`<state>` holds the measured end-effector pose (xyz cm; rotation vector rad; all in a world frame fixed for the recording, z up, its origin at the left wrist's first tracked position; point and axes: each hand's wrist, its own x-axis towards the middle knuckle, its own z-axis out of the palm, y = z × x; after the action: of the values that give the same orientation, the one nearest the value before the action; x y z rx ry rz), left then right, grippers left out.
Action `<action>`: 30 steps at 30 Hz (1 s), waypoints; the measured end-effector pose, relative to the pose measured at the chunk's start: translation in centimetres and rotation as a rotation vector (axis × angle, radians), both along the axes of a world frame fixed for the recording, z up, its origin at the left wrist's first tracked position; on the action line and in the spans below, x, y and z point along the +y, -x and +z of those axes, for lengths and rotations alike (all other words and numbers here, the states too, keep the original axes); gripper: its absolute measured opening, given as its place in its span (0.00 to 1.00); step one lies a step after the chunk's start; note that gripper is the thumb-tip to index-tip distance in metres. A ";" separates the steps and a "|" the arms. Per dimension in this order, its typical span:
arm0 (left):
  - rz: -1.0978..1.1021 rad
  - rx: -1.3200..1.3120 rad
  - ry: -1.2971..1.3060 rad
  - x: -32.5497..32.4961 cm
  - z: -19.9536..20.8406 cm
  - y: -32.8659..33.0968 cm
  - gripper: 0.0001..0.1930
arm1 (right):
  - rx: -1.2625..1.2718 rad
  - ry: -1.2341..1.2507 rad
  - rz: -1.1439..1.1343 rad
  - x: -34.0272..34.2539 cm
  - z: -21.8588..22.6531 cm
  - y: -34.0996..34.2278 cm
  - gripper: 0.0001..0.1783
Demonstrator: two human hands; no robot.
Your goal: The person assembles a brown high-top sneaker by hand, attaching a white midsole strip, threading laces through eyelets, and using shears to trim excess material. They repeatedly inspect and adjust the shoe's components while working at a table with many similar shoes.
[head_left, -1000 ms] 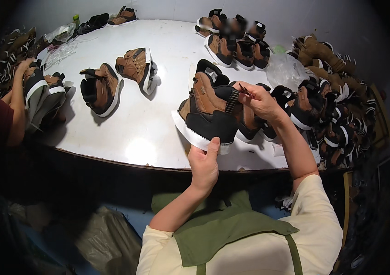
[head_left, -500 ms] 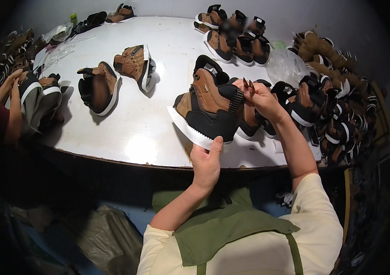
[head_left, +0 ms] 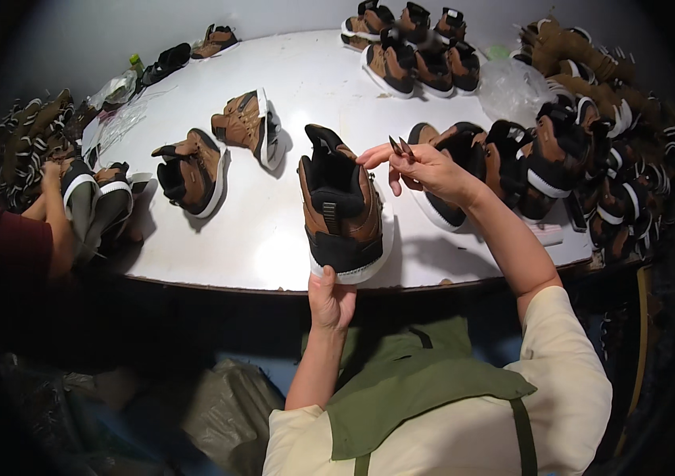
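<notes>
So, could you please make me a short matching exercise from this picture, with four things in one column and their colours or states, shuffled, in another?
Things:
1. Left hand
2. Right hand
3. Table
4. Apron

Colours or states:
A. green
B. holding a dark pointed tool
C. white
D. gripping a shoe at its heel

Pairs: 1-D, 2-B, 3-C, 4-A
</notes>
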<state>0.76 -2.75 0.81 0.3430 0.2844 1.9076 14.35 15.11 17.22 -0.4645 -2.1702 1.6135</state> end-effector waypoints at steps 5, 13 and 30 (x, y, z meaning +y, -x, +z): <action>-0.020 -0.040 -0.009 -0.6 -2.0 0.3 0.23 | 0.041 -0.080 0.095 0.2 -2.4 0.8 0.19; -0.065 0.139 0.285 -2.1 -3.1 0.7 0.20 | -0.047 -0.713 0.000 -0.9 -4.0 2.1 0.21; 0.617 1.717 0.390 -0.4 6.0 2.1 0.37 | 0.069 -0.298 0.030 -1.4 -7.7 3.0 0.13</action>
<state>-1.31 -3.14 6.82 1.6985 2.0009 1.5264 11.36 13.75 9.48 -0.2834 -2.3222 1.2695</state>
